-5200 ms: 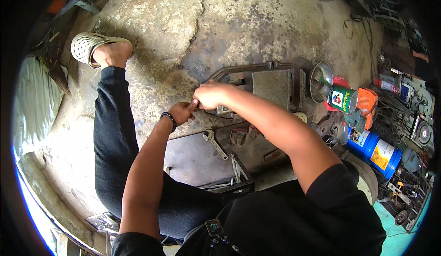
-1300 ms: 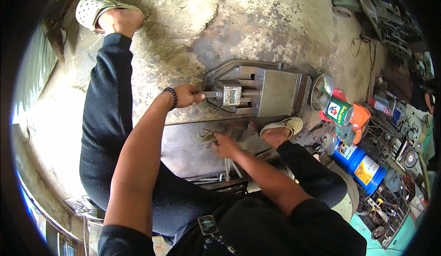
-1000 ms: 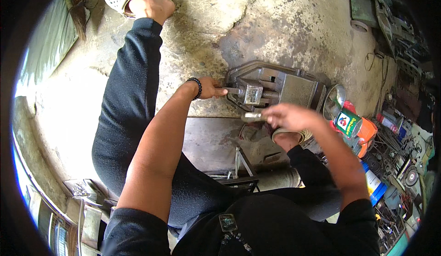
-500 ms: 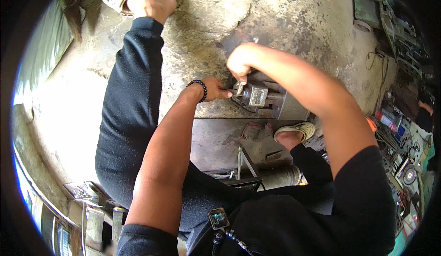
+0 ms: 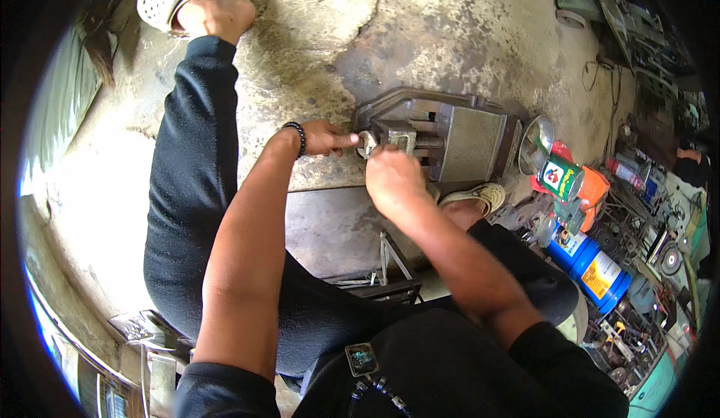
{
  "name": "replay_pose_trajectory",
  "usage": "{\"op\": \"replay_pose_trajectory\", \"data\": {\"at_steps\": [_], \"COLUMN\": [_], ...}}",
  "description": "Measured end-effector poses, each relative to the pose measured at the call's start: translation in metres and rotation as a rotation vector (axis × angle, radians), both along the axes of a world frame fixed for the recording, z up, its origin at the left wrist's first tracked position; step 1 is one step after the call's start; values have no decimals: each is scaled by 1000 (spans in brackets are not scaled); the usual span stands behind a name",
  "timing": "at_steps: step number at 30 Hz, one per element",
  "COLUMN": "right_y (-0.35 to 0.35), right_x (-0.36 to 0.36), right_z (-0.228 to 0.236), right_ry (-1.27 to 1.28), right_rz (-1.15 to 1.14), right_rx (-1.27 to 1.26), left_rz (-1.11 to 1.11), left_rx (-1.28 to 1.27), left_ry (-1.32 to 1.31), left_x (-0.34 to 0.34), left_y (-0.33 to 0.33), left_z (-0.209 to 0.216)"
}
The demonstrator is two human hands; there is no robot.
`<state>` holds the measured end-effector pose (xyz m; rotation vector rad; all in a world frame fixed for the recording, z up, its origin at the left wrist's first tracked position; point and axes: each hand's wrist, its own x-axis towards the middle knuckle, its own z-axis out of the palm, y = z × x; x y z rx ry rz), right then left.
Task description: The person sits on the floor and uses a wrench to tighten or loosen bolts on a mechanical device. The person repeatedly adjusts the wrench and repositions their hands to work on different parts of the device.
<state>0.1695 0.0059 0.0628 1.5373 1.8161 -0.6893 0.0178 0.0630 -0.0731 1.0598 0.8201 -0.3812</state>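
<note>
A grey metal machine vise [image 5: 471,144] lies on the concrete floor, its screw end toward my hands. At that end sits the rounded, shiny head of a wrench-like tool [image 5: 367,145]. My left hand [image 5: 328,138], with a black bead bracelet at the wrist, is closed with thumb and fingertips at the side of this head. My right hand [image 5: 394,179] is closed just on the near side of the head, blurred by motion. Its fist hides the rest of the tool, and the fingers cannot be made out singly.
My legs spread either side, with a pale clog [image 5: 161,1] far left and another clog [image 5: 487,196] beside the vise. To the right stand a green can [image 5: 561,176], a blue bucket [image 5: 596,268] and cluttered tools. A metal frame [image 5: 397,260] lies near my lap.
My right hand has swung from the far side of the vise's screw end to its near side, with the arm drawn back toward me. My left hand stays by the screw end.
</note>
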Motion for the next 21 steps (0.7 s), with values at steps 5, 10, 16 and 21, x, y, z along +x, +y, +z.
{"op": "replay_pose_trajectory", "data": {"at_steps": [5, 10, 16, 21], "right_y": [-85, -115, -121, -144], "right_x": [8, 2, 20, 44], "right_z": [-35, -99, -112, -55], "right_ry": [221, 299, 294, 262], "right_rz": [-659, -807, -693, -675], "right_rx": [251, 394, 359, 61], "left_rz": [-178, -238, -179, -169], "left_rx": [135, 210, 254, 267], "left_ry": [14, 108, 66, 84], "left_x": [7, 12, 11, 9], "left_y": [5, 3, 4, 2], "left_z": [12, 8, 9, 5]}}
